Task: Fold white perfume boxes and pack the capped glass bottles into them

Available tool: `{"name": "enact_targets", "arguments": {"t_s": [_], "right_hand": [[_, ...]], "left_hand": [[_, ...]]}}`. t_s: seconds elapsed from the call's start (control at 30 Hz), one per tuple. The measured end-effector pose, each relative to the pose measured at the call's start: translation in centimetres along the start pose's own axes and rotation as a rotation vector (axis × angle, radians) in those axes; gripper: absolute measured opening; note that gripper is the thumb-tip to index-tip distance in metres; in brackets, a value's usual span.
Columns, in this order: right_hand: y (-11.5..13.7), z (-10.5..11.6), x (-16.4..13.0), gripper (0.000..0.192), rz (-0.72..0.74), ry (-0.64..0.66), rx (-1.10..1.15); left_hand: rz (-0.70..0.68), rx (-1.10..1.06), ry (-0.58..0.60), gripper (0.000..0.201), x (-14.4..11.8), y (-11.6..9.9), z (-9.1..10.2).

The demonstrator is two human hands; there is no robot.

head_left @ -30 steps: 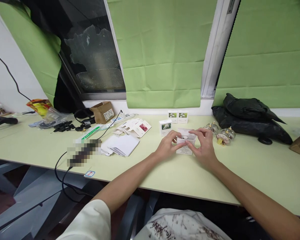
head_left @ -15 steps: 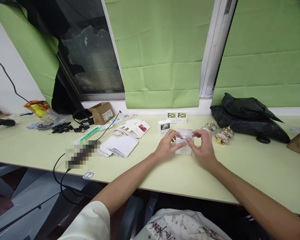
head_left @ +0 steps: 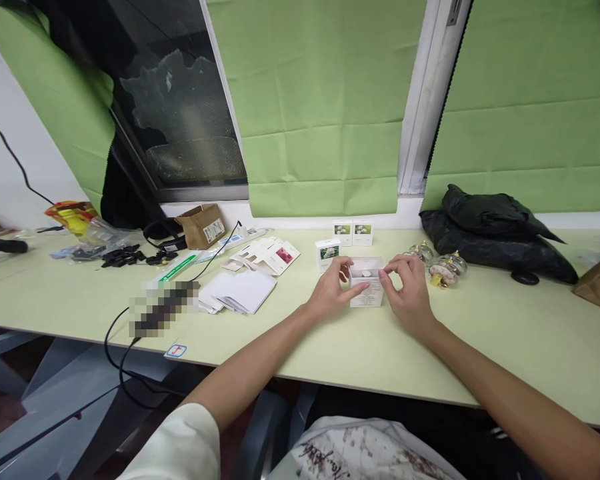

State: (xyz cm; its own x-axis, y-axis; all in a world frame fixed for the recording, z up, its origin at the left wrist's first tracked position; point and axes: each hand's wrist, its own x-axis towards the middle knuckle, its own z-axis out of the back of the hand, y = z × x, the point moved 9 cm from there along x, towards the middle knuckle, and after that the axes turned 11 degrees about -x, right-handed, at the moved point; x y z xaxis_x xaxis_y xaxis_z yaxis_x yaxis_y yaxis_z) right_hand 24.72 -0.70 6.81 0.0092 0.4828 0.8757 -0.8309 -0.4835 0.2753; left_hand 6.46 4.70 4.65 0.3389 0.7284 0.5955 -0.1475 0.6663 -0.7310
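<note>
A small white carton [head_left: 366, 293] with printed text on its near side stands upright on the table, its top open and a back flap raised. Something round and pale shows in the opening. My left hand [head_left: 334, 288] grips the carton from the left, thumb across the printed face and fingers behind the edge. At the right top corner my right hand [head_left: 405, 287] pinches with thumb and forefinger, apparently on the edge or a side flap. Just behind stands a closed white box [head_left: 327, 253] with a flower picture.
Two similar boxes [head_left: 353, 233] stand by the wall. Glass ornaments [head_left: 447, 270] and black bags [head_left: 500, 233] lie to the right. Leftward are flattened cartons [head_left: 265, 255], folded white papers [head_left: 245, 290], a brown cardboard box [head_left: 201, 225] and a black cable [head_left: 123, 360].
My left thumb has shifted slightly left and lower on the carton's front. My right thumb has drawn back from the top opening to the right corner, uncovering more of the printed face.
</note>
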Motion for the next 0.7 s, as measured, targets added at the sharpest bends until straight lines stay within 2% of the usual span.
{"name": "enact_targets", "arguments": {"t_s": [0.13, 0.33, 0.4, 0.57, 0.7], "right_hand": [[-0.10, -0.20, 0.09, 0.006, 0.000, 0.011, 0.000], [0.02, -0.45, 0.06, 0.031, -0.016, 0.063, -0.034], [0.14, -0.35, 0.06, 0.030, -0.017, 0.059, -0.032], [0.39, -0.26, 0.01, 0.012, 0.014, 0.046, 0.017], [0.20, -0.37, -0.05, 0.011, 0.031, 0.033, 0.019]], "left_hand": [[0.059, -0.045, -0.029, 0.056, -0.08, 0.78, 0.12], [0.050, -0.053, -0.045, 0.056, -0.04, 0.76, 0.34], [0.041, -0.053, -0.051, 0.057, -0.05, 0.75, 0.40], [0.040, -0.048, -0.064, 0.057, -0.11, 1.02, 0.48], [0.006, -0.072, -0.091, 0.061, -0.14, 1.15, 0.48]]}}
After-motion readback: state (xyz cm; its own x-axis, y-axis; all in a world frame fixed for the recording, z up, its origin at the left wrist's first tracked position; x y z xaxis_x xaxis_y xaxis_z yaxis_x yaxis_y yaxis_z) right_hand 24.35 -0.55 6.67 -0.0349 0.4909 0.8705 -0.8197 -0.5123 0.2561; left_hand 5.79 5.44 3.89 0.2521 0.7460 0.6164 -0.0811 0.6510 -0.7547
